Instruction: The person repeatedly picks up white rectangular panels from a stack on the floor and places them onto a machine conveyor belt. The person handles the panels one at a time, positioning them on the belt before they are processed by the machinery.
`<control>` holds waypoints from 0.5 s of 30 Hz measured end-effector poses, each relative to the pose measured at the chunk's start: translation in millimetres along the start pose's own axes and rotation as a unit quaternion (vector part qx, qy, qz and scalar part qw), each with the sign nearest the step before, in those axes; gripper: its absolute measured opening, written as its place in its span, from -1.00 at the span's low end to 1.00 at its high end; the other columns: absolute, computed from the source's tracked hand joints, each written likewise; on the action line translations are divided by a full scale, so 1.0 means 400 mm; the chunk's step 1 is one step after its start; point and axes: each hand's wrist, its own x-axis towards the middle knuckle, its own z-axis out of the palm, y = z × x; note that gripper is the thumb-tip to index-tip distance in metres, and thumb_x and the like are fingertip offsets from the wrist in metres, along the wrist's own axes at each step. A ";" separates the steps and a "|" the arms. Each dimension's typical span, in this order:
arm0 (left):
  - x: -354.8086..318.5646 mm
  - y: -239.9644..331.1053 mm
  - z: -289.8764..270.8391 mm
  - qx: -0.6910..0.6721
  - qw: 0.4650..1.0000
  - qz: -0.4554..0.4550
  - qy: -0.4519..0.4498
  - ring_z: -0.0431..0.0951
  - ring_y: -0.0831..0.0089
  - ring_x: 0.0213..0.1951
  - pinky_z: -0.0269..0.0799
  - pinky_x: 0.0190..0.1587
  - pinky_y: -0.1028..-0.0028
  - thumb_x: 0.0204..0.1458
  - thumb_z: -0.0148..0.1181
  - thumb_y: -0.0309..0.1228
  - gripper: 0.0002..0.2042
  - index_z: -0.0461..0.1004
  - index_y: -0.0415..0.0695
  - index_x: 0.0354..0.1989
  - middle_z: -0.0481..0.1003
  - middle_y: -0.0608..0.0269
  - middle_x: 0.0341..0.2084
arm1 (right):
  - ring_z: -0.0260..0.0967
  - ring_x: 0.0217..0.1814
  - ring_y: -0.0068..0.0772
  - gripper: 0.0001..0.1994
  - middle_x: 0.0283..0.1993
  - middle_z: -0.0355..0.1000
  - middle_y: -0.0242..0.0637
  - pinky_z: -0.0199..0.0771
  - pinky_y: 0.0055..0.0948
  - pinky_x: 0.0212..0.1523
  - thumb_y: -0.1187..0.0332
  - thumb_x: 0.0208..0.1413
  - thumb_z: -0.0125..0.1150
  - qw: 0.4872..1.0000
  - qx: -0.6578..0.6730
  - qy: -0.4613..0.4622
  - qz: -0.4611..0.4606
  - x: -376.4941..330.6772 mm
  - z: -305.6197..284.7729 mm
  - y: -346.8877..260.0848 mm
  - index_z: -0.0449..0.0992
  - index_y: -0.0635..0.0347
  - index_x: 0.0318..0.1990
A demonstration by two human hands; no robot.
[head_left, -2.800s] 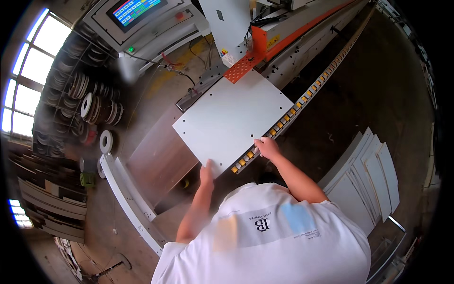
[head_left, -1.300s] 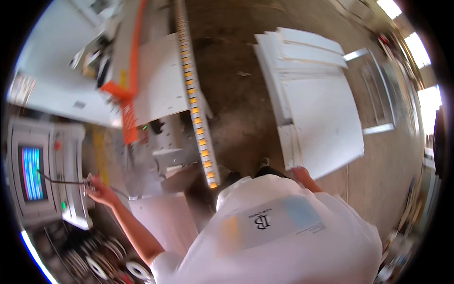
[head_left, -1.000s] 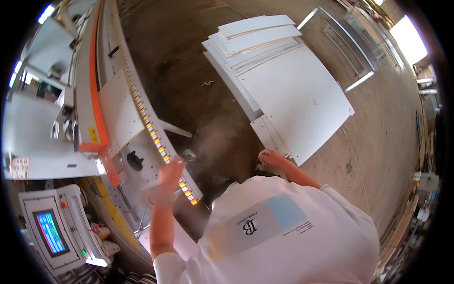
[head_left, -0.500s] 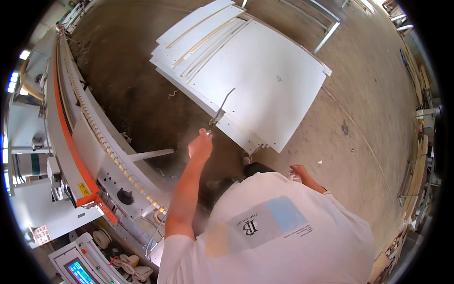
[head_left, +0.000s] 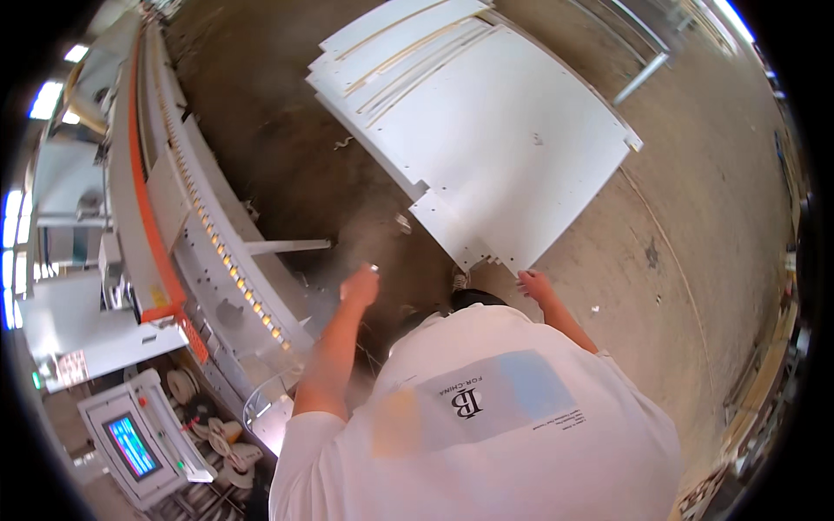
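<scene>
One left hand (head_left: 359, 287) curled round silvery piece (head_left: 374, 268), right hand (head_left: 535, 285) beside panels (head_left: 499, 152)

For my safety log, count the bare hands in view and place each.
2: the left hand, in the picture between the yellow-dotted track and the white panels; the right hand, by the panels' nearest corner. None seems hidden.

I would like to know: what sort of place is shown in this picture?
It looks like a workshop or factory, probably one that works on boards. The stack of white boards, the long machine with an orange strip, and the lit control screen suggest this.
</scene>
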 end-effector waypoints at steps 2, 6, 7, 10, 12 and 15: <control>-0.019 -0.109 -0.040 -0.054 0.986 -0.132 0.084 0.59 -0.11 -0.09 0.46 -0.05 -0.02 0.24 -0.02 -0.13 -0.64 0.26 -0.20 -0.03 0.59 -0.14 -0.17 | 0.48 -0.31 -0.42 -0.62 -0.21 0.56 -0.27 0.47 -0.38 -0.33 0.05 0.21 0.15 1.000 -0.012 -0.010 0.003 0.022 0.014 -0.032 0.55 0.17 -0.03; -0.157 -0.228 -0.114 -0.122 0.970 -0.163 0.134 0.54 -0.14 -0.02 0.41 0.01 -0.02 0.24 -0.03 -0.07 -0.62 0.23 -0.12 0.00 0.57 -0.16 -0.15 | 0.42 -0.38 -0.50 -0.66 -0.30 0.53 -0.32 0.40 -0.44 -0.42 0.09 0.21 0.17 0.999 0.036 -0.023 0.002 0.037 0.053 -0.124 0.55 0.18 -0.10; -0.201 -0.237 -0.111 -0.132 0.971 -0.157 0.124 0.54 -0.14 -0.02 0.41 0.01 -0.02 0.24 -0.02 -0.06 -0.61 0.25 -0.12 0.02 0.57 -0.16 -0.14 | 0.38 -0.46 -0.53 -0.69 -0.36 0.50 -0.34 0.36 -0.49 -0.49 0.13 0.20 0.18 0.998 0.053 -0.022 0.000 0.028 0.072 -0.162 0.55 0.20 -0.14; -0.342 -0.239 -0.056 -0.145 0.979 -0.111 0.094 0.55 -0.13 -0.02 0.41 0.01 -0.01 0.21 0.03 -0.02 -0.57 0.30 -0.10 0.05 0.57 -0.15 -0.13 | 0.37 -0.44 -0.54 -0.70 -0.34 0.50 -0.36 0.39 -0.48 -0.41 0.12 0.22 0.17 0.996 0.061 -0.061 -0.018 0.048 0.139 -0.248 0.56 0.17 -0.12; -0.450 -0.236 -0.005 -0.146 0.985 -0.072 0.059 0.55 -0.12 -0.03 0.42 0.02 0.00 0.18 0.07 0.01 -0.55 0.34 -0.06 0.07 0.57 -0.13 -0.13 | 0.40 -0.38 -0.51 -0.68 -0.28 0.52 -0.36 0.43 -0.44 -0.31 0.09 0.23 0.16 0.992 0.061 -0.109 -0.028 0.071 0.196 -0.302 0.55 0.14 -0.07; -0.606 -0.252 0.039 -0.114 0.993 -0.001 0.009 0.58 -0.11 -0.13 0.46 -0.08 0.03 0.16 0.10 0.06 -0.56 0.37 -0.01 0.03 0.59 -0.07 -0.23 | 0.42 -0.32 -0.47 -0.65 -0.19 0.53 -0.33 0.44 -0.43 -0.27 0.08 0.25 0.14 0.982 0.101 -0.155 -0.048 0.132 0.300 -0.366 0.52 0.14 -0.01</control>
